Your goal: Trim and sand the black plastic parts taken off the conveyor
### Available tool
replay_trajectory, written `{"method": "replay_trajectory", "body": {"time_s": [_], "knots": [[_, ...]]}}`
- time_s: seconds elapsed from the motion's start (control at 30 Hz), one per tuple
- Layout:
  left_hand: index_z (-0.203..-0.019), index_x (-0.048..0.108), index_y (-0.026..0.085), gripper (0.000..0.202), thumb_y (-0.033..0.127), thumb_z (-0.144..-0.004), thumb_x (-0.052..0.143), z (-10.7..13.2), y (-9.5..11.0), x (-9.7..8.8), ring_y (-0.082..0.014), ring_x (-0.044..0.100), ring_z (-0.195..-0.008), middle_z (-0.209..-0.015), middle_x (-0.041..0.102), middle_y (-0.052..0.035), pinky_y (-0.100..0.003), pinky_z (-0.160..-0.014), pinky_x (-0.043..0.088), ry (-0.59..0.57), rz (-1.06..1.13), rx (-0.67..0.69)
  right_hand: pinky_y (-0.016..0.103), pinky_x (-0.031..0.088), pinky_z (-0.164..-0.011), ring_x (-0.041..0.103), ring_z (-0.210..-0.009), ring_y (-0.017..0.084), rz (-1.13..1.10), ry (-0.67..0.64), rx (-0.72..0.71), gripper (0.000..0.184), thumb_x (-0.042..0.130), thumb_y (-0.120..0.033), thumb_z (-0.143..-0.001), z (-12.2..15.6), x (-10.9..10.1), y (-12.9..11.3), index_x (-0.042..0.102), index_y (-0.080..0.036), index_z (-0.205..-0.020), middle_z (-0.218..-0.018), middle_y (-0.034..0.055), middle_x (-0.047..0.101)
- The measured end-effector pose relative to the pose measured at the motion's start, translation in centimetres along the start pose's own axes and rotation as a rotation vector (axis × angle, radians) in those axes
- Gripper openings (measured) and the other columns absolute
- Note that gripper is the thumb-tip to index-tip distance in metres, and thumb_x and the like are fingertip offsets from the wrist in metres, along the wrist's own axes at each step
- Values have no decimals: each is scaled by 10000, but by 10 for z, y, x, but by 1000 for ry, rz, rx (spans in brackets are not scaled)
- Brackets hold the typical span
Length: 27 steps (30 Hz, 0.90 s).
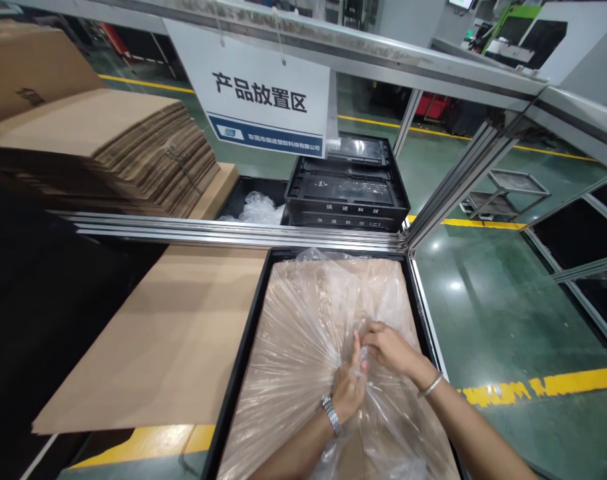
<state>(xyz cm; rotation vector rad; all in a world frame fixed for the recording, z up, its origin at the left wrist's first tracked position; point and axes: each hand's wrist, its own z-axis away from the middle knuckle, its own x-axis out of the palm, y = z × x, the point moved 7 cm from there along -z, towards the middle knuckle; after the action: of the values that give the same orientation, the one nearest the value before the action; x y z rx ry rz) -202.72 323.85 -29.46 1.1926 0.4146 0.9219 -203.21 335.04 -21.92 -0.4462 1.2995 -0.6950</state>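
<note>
A clear plastic bag (pixel 303 320) lies spread over a brown cardboard sheet inside a black tray (pixel 243 360). My left hand (pixel 347 387), with a metal watch on its wrist, is closed around gathered folds of the bag near its middle. My right hand (pixel 391 347), a bangle on its wrist, pinches the same bunch of plastic just above and to the right. The two hands touch each other over the bag.
A flat cardboard sheet (pixel 168 340) lies left of the tray. A stack of folded cartons (pixel 133 153) stands at the back left. Black crates (pixel 348 193) sit beyond an aluminium frame rail (pixel 233 230), under a hanging white sign (pixel 263 100). Green floor with yellow lines lies right.
</note>
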Motion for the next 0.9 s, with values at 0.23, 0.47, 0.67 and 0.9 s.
{"method": "replay_trajectory", "body": {"time_s": [0.23, 0.47, 0.67, 0.9], "knots": [[-859, 677, 191, 466, 554, -794, 393, -8, 17, 10, -183, 579, -661, -665, 657, -58, -295, -677, 446, -355, -99, -1, 226, 347, -504, 522, -505, 130, -168, 195, 218, 230, 410, -219, -824, 42, 23, 0, 591, -168, -693, -562, 26, 576], [-376, 518, 180, 585, 608, -757, 401, -14, 14, 16, -89, 377, -287, -297, 440, 4, -208, -356, 284, -593, -214, -126, 231, 422, -560, 602, -626, 156, -259, 240, 275, 335, 303, -301, -903, 80, 80, -11, 603, -182, -815, -712, 46, 656], [-428, 567, 185, 467, 500, -763, 483, -15, 27, 14, -134, 464, -306, -374, 544, -31, -239, -366, 339, -575, -396, -15, 371, 391, -836, 554, -983, 278, 124, 265, 375, 314, 422, -47, -745, 81, 89, -5, 625, -135, -969, -1040, 177, 621], [-884, 678, 193, 294, 240, -837, 391, 8, 40, 9, -213, 615, -820, -840, 667, -86, -319, -752, 471, -323, -643, 387, 265, 418, -784, 576, -898, 164, 39, 208, 118, 379, 325, -61, -777, 70, 24, -13, 573, -187, -1033, -955, 69, 642]]}}
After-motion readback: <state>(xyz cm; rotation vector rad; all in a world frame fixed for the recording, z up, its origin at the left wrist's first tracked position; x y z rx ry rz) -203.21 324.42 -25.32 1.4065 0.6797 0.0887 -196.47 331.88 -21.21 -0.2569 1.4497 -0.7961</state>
